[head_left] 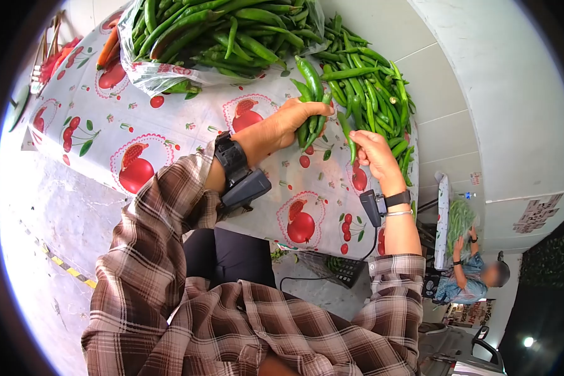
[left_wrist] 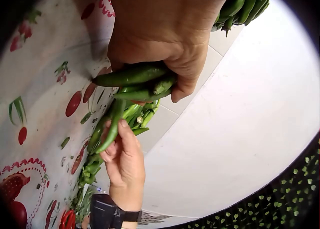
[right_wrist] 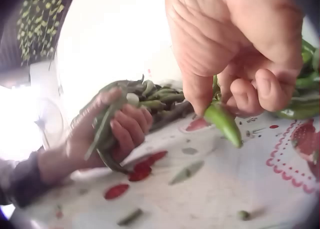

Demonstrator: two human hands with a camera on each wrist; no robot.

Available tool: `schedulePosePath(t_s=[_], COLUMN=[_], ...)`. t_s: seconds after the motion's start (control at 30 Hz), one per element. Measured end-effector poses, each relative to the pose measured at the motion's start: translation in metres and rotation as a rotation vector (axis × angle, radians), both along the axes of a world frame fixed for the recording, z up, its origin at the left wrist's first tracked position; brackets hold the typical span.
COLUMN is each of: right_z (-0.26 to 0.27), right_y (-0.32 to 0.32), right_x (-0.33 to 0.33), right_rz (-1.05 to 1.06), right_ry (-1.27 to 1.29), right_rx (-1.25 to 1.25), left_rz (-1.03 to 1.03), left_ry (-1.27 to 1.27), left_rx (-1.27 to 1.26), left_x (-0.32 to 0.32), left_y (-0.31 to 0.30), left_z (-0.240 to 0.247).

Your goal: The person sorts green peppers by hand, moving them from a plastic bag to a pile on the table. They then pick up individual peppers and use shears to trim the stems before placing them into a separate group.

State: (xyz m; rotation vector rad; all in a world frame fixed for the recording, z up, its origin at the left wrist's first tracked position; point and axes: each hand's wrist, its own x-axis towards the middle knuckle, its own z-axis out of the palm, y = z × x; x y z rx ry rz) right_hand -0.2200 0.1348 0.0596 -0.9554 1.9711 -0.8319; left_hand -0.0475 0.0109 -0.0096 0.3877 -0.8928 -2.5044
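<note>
My left hand (head_left: 297,119) grips a bunch of green peppers (head_left: 311,103) above the patterned tablecloth (head_left: 188,144); its fingers curl round the bunch of peppers (left_wrist: 137,81) in the left wrist view too. My right hand (head_left: 375,153) pinches a single green pepper (head_left: 348,135) just right of the bunch. That single pepper (right_wrist: 224,123) hangs from thumb and fingers (right_wrist: 197,91) in the right wrist view, with the left hand (right_wrist: 112,131) and its bunch beyond. A loose pile of green peppers (head_left: 370,94) lies behind both hands.
A clear plastic bag of green peppers (head_left: 213,34) and an orange carrot (head_left: 108,47) lie at the table's far side. A white wall (head_left: 482,81) runs along the right. Another person (head_left: 476,276) holding a bag of greens stands at lower right.
</note>
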Motion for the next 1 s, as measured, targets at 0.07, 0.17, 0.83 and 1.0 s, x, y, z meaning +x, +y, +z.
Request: schedulePosePath(t_s=[0.07,0.17,0.83,1.0], right_z=[0.006,0.009,-0.018,-0.018], right_y=[0.003,0.005,-0.009,-0.020], right_x=[0.005,0.018,0.061,0.071], right_rz=[-0.008,0.003,0.070,-0.071], right_ry=[-0.154,-0.232,-0.466,-0.828], right_rx=[-0.066,-0.086,-0.303,-0.538], left_rz=[0.006,0.026,0.050,0.128], left_ry=[0.060,0.044,0.206,0.163], left_rx=[-0.009,0.012,-0.021,0.078], left_x=[0.000,0.002,0.005,0.006], left_y=[0.001,0.003,-0.007,-0.016], left_z=[0.000,0.003,0.004,0.000])
